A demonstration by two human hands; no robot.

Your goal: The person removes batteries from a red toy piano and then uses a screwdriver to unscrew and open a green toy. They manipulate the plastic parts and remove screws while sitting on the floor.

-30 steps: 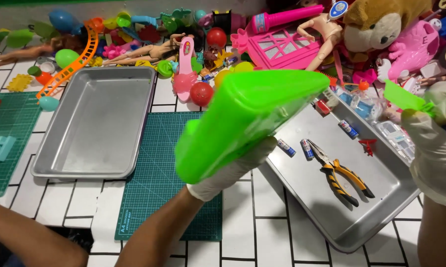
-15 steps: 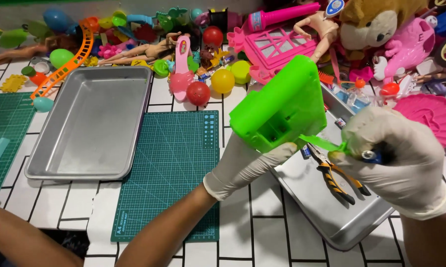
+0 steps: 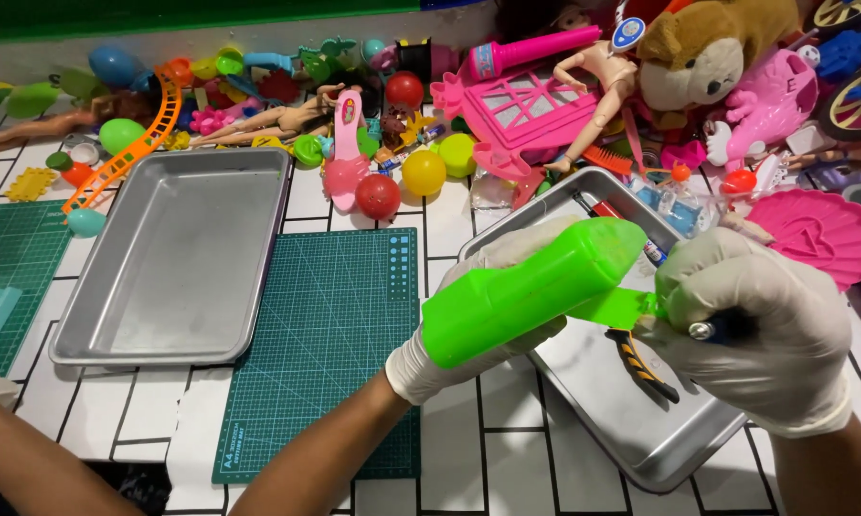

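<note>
My left hand [image 3: 432, 368], in a white glove, grips a bright green plastic toy body [image 3: 526, 287] from underneath and holds it tilted above the right metal tray [image 3: 640, 435]. My right hand [image 3: 765, 325], also gloved, is closed at the toy's right end. It pinches a flat green plastic piece [image 3: 616, 306] that touches the toy, and holds a thin tool with a metal tip and dark handle [image 3: 707, 331]. Yellow-and-black pliers [image 3: 645, 365] lie in the tray under the hands.
An empty metal tray [image 3: 163, 354] sits at the left, with a green cutting mat [image 3: 335, 325] between the trays. A heap of toys [image 3: 507, 105] (balls, dolls, a plush dog, pink pieces) lines the back. A bare forearm [image 3: 29, 468] lies at the bottom left.
The green toy has come down from close to the camera to just above the right tray. My right hand moved in from the right edge to the toy's end.
</note>
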